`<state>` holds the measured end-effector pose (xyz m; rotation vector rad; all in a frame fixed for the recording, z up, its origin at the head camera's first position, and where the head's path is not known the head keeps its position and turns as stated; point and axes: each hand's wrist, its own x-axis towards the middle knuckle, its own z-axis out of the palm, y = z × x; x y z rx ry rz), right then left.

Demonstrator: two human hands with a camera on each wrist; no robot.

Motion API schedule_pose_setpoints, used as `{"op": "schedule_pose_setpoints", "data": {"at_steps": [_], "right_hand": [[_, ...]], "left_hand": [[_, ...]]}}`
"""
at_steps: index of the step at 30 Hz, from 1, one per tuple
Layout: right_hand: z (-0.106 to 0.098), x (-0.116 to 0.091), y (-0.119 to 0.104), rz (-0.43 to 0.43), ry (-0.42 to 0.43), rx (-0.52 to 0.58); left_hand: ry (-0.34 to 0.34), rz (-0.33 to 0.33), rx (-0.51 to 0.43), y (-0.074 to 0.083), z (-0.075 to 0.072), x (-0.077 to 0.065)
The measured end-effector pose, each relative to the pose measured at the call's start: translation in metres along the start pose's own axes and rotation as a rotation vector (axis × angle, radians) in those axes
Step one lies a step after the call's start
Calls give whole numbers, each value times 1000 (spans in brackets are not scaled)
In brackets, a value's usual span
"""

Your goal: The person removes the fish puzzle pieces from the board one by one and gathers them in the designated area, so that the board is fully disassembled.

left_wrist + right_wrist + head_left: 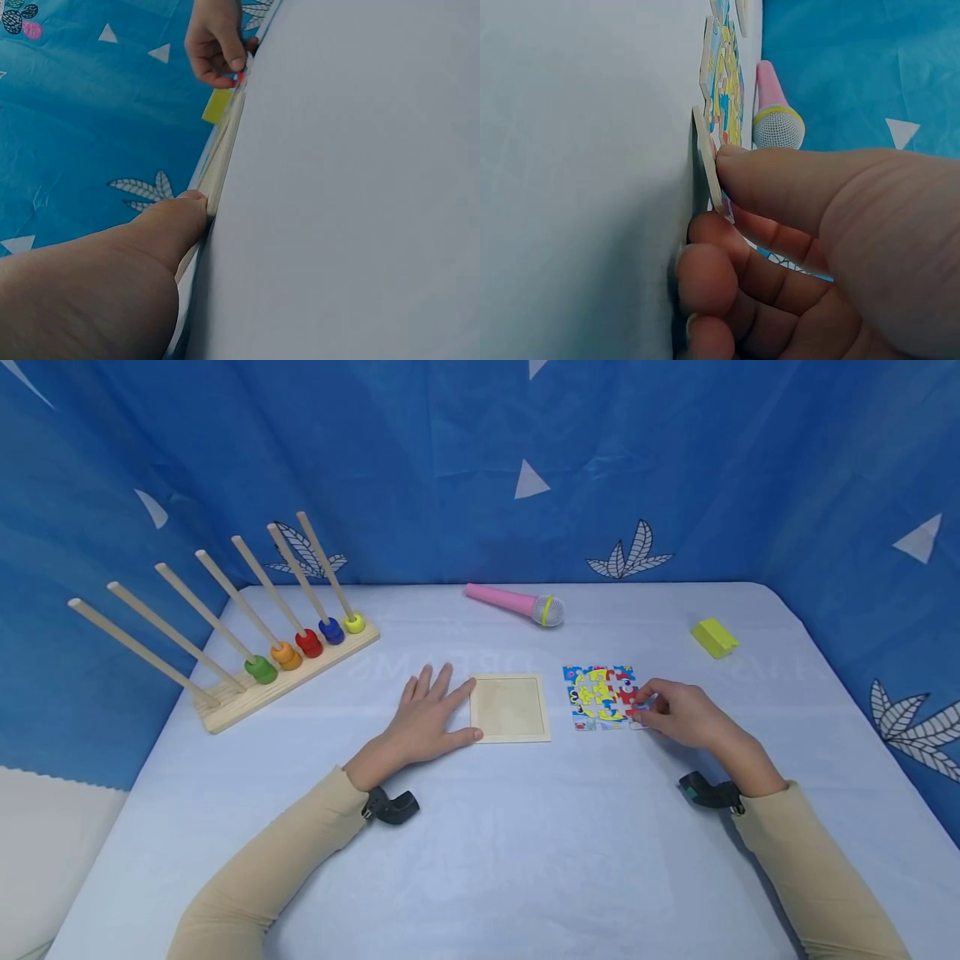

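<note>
My left hand [423,722] lies flat with spread fingers, its thumb and index fingertips touching the left side of a square, pale wooden puzzle tray [545,710]. Right of that tray is a colourful jigsaw puzzle [596,693] in yellow, red and blue, with gaps between some pieces. My right hand [686,714] is at the puzzle's right edge. In the right wrist view its thumb and fingers pinch a thin puzzle piece [706,161], tilted up from the table. The left wrist view shows the tray [223,161] edge-on beside the left thumb.
A wooden stacking rack [292,681] with several upright pegs and coloured beads stands at the left. Toward the back lies a pink toy microphone [502,599]. A yellow-green block [714,637] sits at the right rear, and a blue curtain [480,468] hangs behind the table.
</note>
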<state>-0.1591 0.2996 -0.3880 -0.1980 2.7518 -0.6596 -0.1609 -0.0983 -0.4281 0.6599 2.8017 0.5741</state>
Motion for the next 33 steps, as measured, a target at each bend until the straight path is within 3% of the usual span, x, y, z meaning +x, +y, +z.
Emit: {"op": "schedule_pose_setpoints", "data": {"at_steps": [33], "right_hand": [[2, 0, 4, 9, -12, 19]], "left_hand": [[-8, 4, -15, 0, 1, -2]]}}
